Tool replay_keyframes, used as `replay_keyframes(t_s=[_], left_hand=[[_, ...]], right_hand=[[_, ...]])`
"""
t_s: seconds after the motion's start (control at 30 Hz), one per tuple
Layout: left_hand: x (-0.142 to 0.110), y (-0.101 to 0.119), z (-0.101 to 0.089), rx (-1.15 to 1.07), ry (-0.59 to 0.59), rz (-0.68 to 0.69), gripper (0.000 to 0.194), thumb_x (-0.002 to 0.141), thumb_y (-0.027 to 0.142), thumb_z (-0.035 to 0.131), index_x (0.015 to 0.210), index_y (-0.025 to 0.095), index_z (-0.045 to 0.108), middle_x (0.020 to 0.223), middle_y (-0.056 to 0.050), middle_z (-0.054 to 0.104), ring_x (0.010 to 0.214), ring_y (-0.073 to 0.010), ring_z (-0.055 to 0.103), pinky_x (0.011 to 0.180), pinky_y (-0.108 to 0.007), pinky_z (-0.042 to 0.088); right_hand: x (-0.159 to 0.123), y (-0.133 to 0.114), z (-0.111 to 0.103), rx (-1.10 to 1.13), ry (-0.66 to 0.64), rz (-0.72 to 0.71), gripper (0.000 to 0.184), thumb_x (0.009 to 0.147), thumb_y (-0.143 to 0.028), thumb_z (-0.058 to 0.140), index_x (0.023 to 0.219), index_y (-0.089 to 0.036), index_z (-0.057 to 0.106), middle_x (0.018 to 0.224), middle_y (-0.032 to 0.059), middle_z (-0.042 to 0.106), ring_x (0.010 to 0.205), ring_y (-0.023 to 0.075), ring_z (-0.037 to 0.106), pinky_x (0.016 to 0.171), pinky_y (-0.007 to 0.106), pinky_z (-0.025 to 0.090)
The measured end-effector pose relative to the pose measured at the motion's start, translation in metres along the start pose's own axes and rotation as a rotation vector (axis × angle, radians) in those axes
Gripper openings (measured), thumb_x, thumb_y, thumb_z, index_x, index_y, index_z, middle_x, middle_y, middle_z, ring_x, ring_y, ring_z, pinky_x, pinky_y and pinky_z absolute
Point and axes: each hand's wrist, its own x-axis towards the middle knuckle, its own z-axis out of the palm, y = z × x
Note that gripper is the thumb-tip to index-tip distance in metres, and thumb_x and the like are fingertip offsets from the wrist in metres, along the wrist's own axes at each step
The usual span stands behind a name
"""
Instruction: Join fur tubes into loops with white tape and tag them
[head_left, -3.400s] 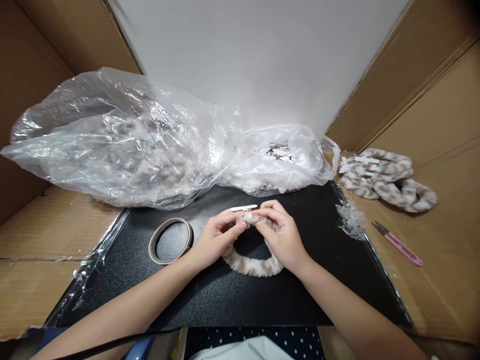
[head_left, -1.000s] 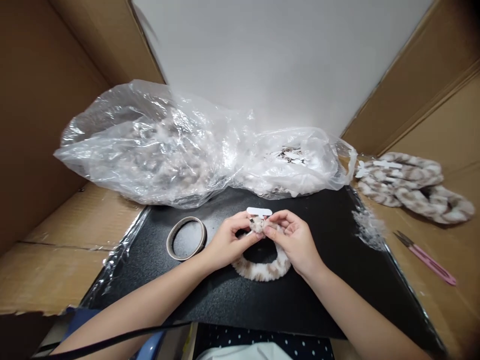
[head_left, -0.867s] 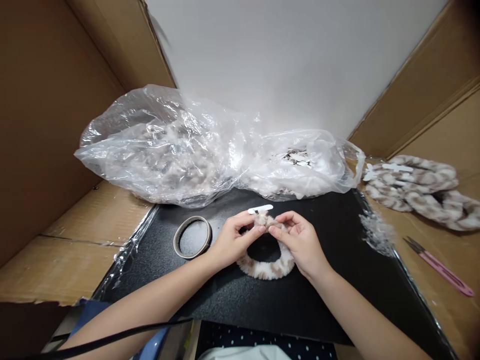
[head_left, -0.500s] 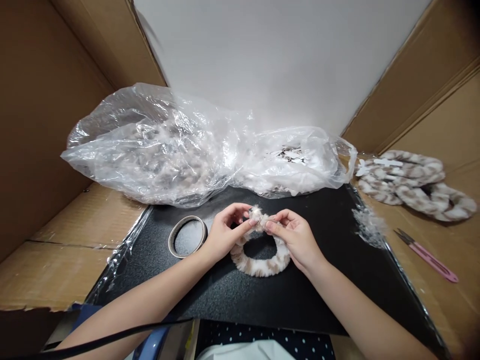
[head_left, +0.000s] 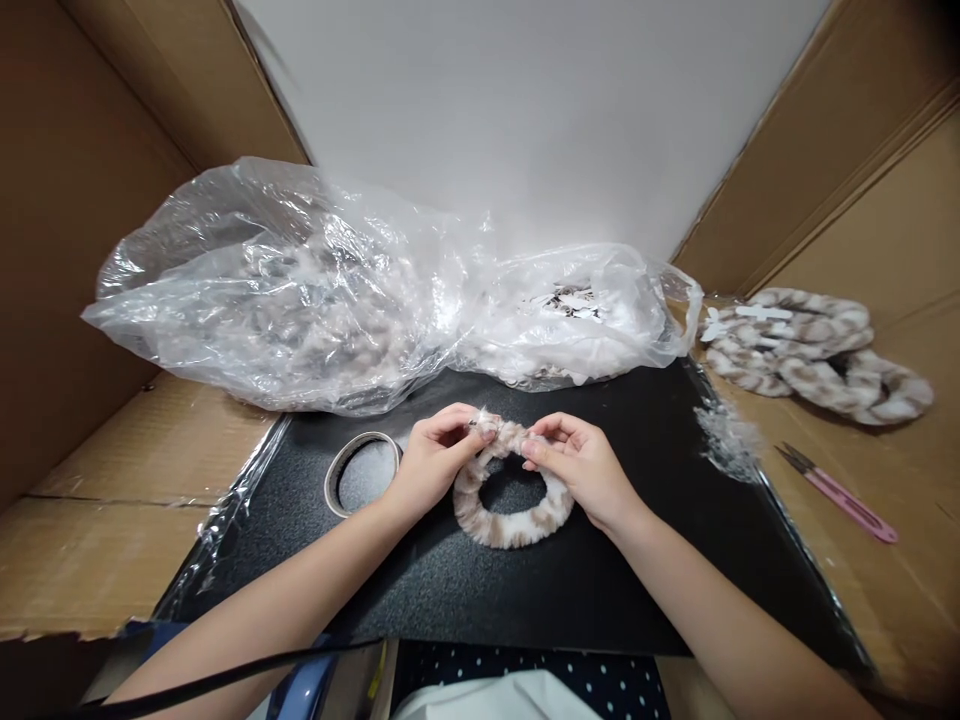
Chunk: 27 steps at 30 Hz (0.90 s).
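Note:
A fluffy brown-and-cream hair scrunchie (head_left: 510,520) lies as a ring on the black mat (head_left: 525,590). My left hand (head_left: 431,465) pinches its far edge from the left, fingers closed on the fur. On the right, my right hand (head_left: 581,465) pinches the same top part, thumb and forefinger together. Both hands meet at the top of the ring. A roll of tape (head_left: 360,480) lies just left of my left hand.
A big clear plastic bag (head_left: 255,300) of fluffy scrunchies lies behind, a smaller bag (head_left: 585,320) with white tags beside it. Several finished scrunchies (head_left: 817,355) lie at the right on cardboard. Pink thread snips (head_left: 836,490) and a scrap of plastic (head_left: 720,440) are nearby.
The white tag that stood above my fingers is no longer visible. The scrunchie has spread into a rounder ring and my hands have moved slightly apart along its top.

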Motion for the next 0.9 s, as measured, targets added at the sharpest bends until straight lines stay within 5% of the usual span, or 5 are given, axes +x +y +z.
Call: replay_keyframes(t_s=[0.33,0.9], left_hand=[[-0.0004,0.0030,0.0030,-0.194,-0.011,-0.068,0.014,0.072,0.027,0.076,0.078,0.017,0.068,0.076,0.001,0.065,0.069,-0.0108,0.056,0.065,-0.020,0.044],[0.0014,-0.0008,0.0015,-0.171,0.108,-0.056,0.018,0.075,0.035,0.072,0.075,0.018,0.067,0.066,0.003,0.057,0.059,-0.0088,0.046,0.059,-0.020,0.039]], right_hand=[[0.0015,0.0028,-0.0004,-0.042,0.001,-0.010,0.034,0.056,-0.034,0.087,0.072,-0.016,0.063,0.070,-0.0031,0.064,0.056,0.0097,0.062,0.058,0.024,0.051],[0.0013,0.0035,-0.0006,-0.034,0.029,0.012,0.034,0.054,-0.035,0.087,0.069,-0.016,0.062,0.068,-0.0027,0.064,0.053,0.0089,0.059,0.055,0.024,0.050]])
